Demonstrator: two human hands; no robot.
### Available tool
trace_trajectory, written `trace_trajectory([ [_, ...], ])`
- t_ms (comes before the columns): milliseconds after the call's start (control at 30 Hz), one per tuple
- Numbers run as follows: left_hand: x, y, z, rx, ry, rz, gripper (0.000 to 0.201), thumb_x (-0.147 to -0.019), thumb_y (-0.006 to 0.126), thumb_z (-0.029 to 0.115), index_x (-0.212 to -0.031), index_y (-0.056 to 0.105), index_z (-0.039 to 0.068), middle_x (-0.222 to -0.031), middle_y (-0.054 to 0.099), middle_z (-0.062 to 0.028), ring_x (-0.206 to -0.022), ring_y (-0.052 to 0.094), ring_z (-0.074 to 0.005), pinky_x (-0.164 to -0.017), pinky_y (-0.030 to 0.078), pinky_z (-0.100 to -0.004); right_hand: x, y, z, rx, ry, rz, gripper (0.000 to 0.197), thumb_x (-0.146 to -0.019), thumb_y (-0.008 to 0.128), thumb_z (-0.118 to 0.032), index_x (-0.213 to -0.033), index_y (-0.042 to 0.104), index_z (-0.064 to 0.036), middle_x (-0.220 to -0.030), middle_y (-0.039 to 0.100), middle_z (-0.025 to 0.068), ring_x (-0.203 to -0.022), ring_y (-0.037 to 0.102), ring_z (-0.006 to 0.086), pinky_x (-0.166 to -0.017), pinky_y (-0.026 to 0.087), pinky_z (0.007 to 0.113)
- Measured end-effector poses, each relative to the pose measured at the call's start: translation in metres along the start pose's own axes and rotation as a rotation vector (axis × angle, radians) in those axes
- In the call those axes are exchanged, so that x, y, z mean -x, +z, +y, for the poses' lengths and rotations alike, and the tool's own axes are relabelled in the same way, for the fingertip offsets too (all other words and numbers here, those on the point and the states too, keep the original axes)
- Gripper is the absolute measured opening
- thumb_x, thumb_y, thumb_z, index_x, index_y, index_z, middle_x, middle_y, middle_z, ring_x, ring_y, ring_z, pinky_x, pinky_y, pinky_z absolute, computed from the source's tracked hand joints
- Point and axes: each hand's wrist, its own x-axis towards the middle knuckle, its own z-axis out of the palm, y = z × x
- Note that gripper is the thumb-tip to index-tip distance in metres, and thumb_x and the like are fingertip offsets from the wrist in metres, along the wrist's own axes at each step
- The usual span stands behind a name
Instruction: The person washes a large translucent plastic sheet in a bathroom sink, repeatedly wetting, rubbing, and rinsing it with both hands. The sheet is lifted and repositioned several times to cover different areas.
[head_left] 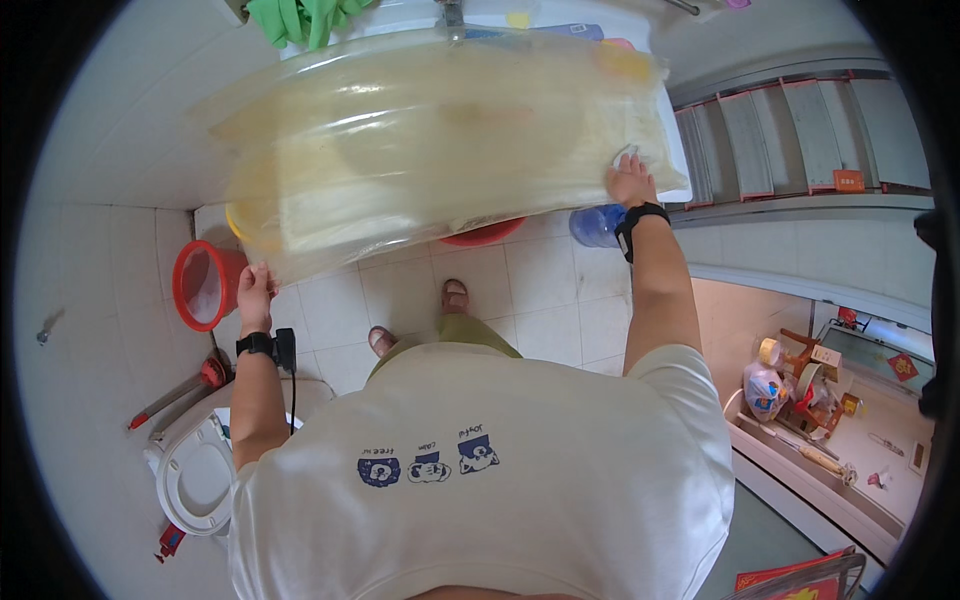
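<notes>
A large see-through yellowish plastic sheet stretches across the white sink counter and hangs over its front and left side. At the sheet's near left corner my left hand is closed, pinching the edge. My right hand lies on the right end of the sheet, its fingers over a small white cloth-like wad. Most of that wad is hidden under the fingers. Both wrists carry black bands. Through the sheet, the basin shows only as a blurred shape.
Beneath the sheet are a red basin and a blue water jug. A red bucket stands left, near a toilet and a plunger. Green gloves lie behind the sheet. A folded ladder is at right.
</notes>
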Motion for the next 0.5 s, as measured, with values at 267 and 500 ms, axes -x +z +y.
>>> trace_trajectory([
  [267,0.000,0.000,0.002,-0.065,0.054,-0.010,0.020,-0.097,0.056,0.028,-0.088,0.050,0.012,-0.070,0.052,0.0038,-0.059,0.050,-0.0073,-0.054,0.039,-0.0218,-0.028,-0.009,-0.069,0.055,-0.132,-0.161,0.084,-0.093,0.032,-0.055,-0.147,0.014,0.0066,-0.156,0.009,0.0224,-0.145,0.009,0.0370,-0.118,0.009,0.042],
  [500,0.002,0.001,-0.003,-0.065,0.107,-0.070,0.018,-0.096,0.057,0.024,-0.089,0.051,0.009,-0.066,0.051,0.0017,-0.058,0.048,-0.0070,-0.051,0.038,-0.0220,0.072,0.011,-0.261,0.022,-0.564,-0.167,0.100,-0.087,0.036,-0.069,-0.148,0.010,0.0059,-0.156,0.003,0.0254,-0.145,0.004,0.0379,-0.118,0.008,0.041],
])
